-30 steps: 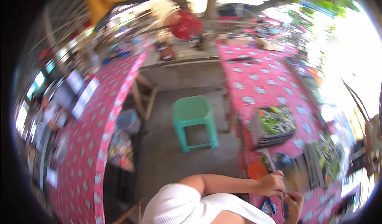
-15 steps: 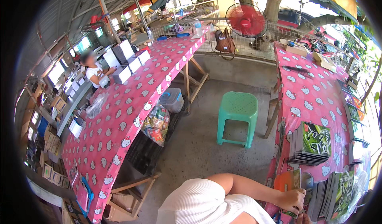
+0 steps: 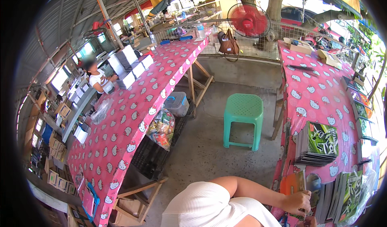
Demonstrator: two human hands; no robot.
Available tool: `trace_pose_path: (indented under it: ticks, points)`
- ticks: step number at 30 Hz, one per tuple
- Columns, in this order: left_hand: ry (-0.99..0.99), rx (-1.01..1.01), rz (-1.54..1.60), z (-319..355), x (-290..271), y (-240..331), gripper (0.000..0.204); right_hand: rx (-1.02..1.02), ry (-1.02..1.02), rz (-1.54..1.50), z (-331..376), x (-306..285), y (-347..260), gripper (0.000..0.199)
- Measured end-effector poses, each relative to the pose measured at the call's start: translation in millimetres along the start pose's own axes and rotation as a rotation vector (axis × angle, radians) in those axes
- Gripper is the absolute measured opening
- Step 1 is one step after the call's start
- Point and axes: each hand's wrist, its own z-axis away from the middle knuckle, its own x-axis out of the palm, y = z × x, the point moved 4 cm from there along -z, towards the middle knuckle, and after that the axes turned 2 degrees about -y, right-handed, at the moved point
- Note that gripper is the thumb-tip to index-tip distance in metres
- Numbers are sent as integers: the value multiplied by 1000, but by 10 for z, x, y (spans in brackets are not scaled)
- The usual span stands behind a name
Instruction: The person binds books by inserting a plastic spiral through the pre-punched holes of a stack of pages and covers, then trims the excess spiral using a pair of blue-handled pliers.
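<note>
My left hand (image 3: pixel 297 203) rests over an orange notebook (image 3: pixel 292 183) on the right-hand table, its fingers curled together. What they grip, if anything, is hidden. Close below it, my right hand (image 3: pixel 309 222) shows only in part at the lower edge, so its fingers are hard to read. Beside the hands, to the right, leans a row of notebooks with green covers (image 3: pixel 350 194), next to clear plastic wrap. Farther up the table stands a stack of green and black notebooks (image 3: pixel 322 140).
A green plastic stool (image 3: pixel 243 106) stands on the concrete floor. To the left runs a long pink-covered table (image 3: pixel 133 118) with white stacks, where another person (image 3: pixel 98 79) works. A red fan (image 3: pixel 248 20) and a brown bag (image 3: pixel 228 44) are at the far fence. Cardboard boxes (image 3: pixel 298 46) sit at the right table's far end.
The view has shifted slightly, moving the tables and stool a little in the picture. My left hand stays by the orange notebook with fingers still curled; my right hand remains close below it.
</note>
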Motion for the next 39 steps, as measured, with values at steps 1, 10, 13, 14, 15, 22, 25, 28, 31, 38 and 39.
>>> trace_pose_path:
  ticks: [1, 10, 13, 14, 15, 22, 25, 28, 31, 38, 39]
  points:
    - [3, -18, -14, 13, 13, -5, 15, -5, -5, 16, 3, 19, -32, 21]
    - [43, 50, -103, -16, 17, 34, 12, 96, 160, -200, 42, 125, -8, 21]
    - [-12, 59, -21, 19, 33, -24, 12, -81, 252, 41, 50, 74, -7, 19]
    - [-23, 77, -9, 14, 31, -37, 10, -102, 257, 11, 46, 69, -67, 17]
    - [-32, 94, 2, 17, 36, -39, 9, -124, 262, -19, 32, 61, -173, 16]
    - [-32, 64, -57, 57, -55, 62, 11, -53, 169, -59, 17, 190, 211, 31]
    - [-76, 113, -48, 21, -54, 9, 13, 29, 238, -137, -36, 209, -61, 22]
    - [-10, 110, -51, -25, -224, 27, 18, -86, 393, 15, -18, 136, -147, 7]
    - [-18, 70, -114, -31, -276, -11, 18, 23, 328, -31, -93, 141, -168, 13]
    - [-140, 40, -131, -109, -279, 36, 25, 162, 298, 38, -10, 47, -299, 25]
    - [-153, 9, -131, -116, -268, 55, 27, 112, 340, 43, 30, 77, -271, 27]
